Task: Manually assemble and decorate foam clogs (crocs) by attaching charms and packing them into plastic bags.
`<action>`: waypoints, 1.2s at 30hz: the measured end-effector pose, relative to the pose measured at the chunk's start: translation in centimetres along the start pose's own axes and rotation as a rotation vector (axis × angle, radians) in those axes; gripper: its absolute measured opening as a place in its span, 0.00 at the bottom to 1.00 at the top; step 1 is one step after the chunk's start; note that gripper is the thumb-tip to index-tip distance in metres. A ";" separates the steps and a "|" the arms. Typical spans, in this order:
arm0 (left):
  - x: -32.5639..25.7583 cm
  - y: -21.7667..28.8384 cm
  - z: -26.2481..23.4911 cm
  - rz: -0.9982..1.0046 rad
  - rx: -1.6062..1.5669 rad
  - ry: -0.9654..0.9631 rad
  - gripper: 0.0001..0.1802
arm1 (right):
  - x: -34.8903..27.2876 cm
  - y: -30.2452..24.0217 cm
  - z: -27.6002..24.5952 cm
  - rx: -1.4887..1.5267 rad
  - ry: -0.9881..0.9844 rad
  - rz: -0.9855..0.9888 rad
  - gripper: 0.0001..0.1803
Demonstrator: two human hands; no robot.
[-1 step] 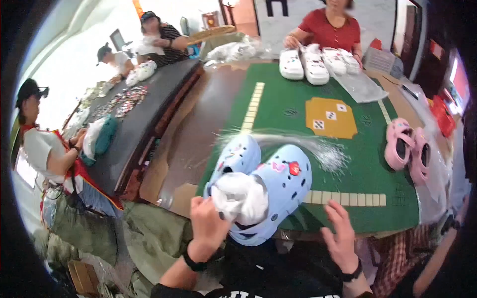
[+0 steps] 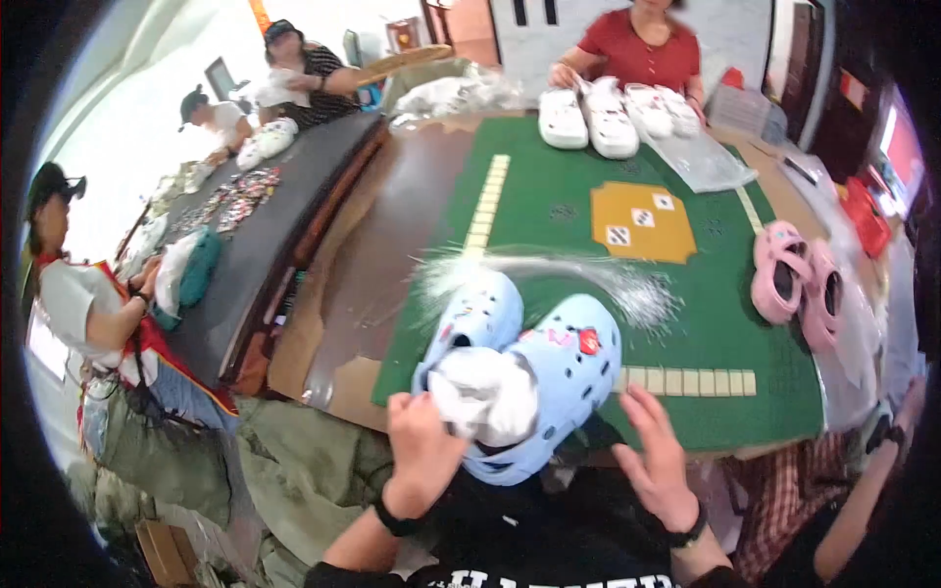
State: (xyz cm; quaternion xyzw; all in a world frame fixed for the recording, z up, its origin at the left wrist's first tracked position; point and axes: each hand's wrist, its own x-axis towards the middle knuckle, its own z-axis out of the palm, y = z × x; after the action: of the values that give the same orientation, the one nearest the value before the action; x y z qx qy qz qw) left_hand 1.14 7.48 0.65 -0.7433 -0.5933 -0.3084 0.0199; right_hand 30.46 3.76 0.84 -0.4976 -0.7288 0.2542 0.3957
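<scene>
A pair of light blue clogs stands at the near edge of the green mat, with red and pink charms on their tops. The right clog [image 2: 570,363] is nearer to me, and the left clog [image 2: 480,306] sits partly behind a wad of crumpled white paper [image 2: 482,392]. My left hand [image 2: 423,449] is closed, its fingertips against the left side of the wad; the fingers' inner side is hidden. Beside the right clog, my right hand [image 2: 655,459] is open, fingers spread and holding nothing.
A bundle of clear plastic strands [image 2: 627,294] lies behind the clogs on the green mat [image 2: 529,196]. Pink clogs [image 2: 784,274] stand at the right. Across the table, a person in red [image 2: 642,49] handles white clogs [image 2: 613,127]. Other people work at a dark table [image 2: 294,186] on the left.
The whole view has shifted slightly. My right hand has come a little closer to the right clog. My left hand stays closed by the paper wad.
</scene>
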 end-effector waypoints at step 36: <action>0.1 2.5 -2.2 -0.410 -0.909 0.236 0.04 | -3.1 6.2 2.9 0.105 0.335 0.011 0.20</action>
State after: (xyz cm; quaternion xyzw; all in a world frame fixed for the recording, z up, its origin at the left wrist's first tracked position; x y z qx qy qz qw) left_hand 2.49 5.99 3.31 -0.5052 -0.5266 -0.6146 -0.2994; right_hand 31.91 3.31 -6.47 -0.5157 -0.6354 0.2078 0.5358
